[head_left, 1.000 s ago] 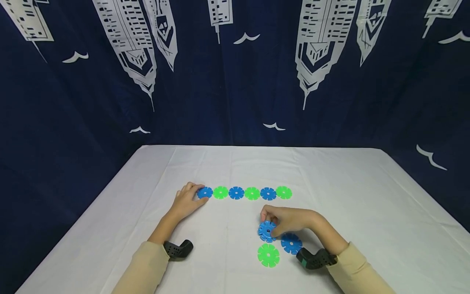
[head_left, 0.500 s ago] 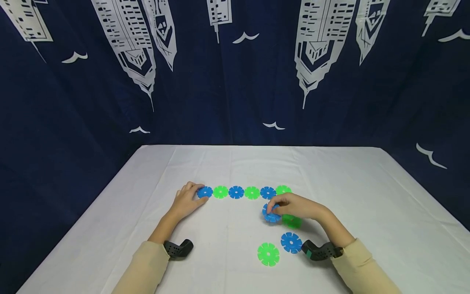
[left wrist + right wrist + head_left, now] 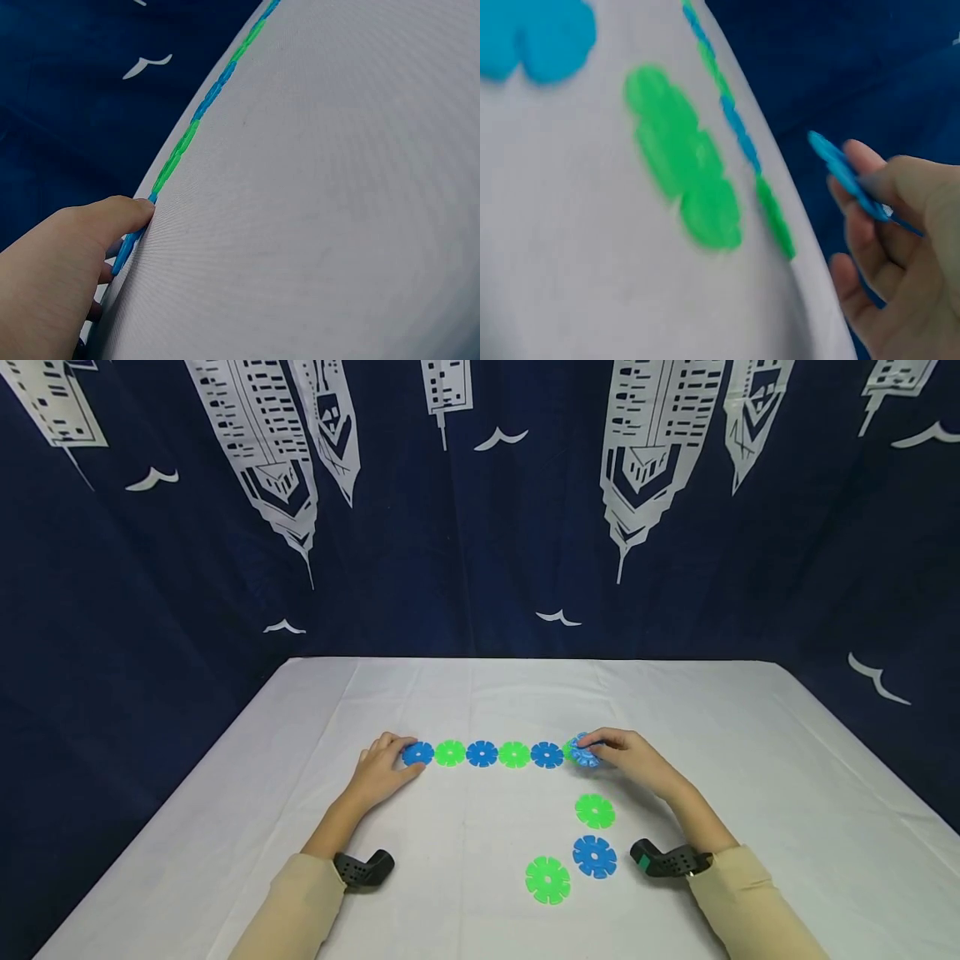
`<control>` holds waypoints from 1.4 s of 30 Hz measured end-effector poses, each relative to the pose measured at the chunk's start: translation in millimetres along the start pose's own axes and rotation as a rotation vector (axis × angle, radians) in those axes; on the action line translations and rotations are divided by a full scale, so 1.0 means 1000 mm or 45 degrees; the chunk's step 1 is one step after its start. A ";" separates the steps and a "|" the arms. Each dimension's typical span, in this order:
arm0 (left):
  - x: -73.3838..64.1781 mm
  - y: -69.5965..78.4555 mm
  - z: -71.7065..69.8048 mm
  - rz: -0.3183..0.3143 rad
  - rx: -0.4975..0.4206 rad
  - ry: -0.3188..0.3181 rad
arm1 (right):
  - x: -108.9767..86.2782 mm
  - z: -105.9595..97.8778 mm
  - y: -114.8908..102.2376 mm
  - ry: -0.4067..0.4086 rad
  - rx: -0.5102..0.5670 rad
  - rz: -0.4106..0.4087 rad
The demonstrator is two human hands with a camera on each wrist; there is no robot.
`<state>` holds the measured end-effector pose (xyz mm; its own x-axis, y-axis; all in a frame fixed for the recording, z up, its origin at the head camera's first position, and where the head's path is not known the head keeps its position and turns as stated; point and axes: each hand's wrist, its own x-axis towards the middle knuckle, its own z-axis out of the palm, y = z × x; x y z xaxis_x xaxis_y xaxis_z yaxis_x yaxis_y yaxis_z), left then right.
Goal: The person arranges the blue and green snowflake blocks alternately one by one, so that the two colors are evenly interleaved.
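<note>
A row of flat, notched plastic discs, blue and green by turns, lies across the table. My left hand holds the blue notched disc at the row's left end, thumb and fingers around its edge; the left wrist view shows the thumb at that edge. My right hand pinches another blue notched disc between thumb and fingers. In the head view this disc overlaps the green notched disc at the right end and hides most of it. The right wrist view shows it raised above the table.
Nearer the front of the white-covered table lie a loose green disc, a blue one and another green one. A dark blue printed curtain hangs behind the table. Each wrist wears a black camera band.
My right hand has carried the blue notched disc away from the loose discs, up to the row's right end, uncovering a loose green disc. My left hand has stayed in place.
</note>
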<state>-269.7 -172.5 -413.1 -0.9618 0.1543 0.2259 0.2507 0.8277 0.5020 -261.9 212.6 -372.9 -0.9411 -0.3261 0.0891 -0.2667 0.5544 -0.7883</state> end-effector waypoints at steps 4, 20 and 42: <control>-0.001 0.000 -0.001 -0.002 -0.006 0.000 | 0.001 0.000 0.012 0.181 -0.005 0.078; 0.000 0.001 -0.001 -0.001 0.001 -0.002 | 0.001 0.006 0.041 0.389 -0.279 0.152; 0.001 0.000 -0.001 0.000 0.000 -0.002 | 0.001 0.008 0.042 0.425 -0.332 0.124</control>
<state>-270.4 -173.0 -411.9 -0.9620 0.1554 0.2245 0.2509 0.8276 0.5022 -272.1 229.3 -410.8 -0.9685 -0.0208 0.2480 -0.1768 0.7590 -0.6266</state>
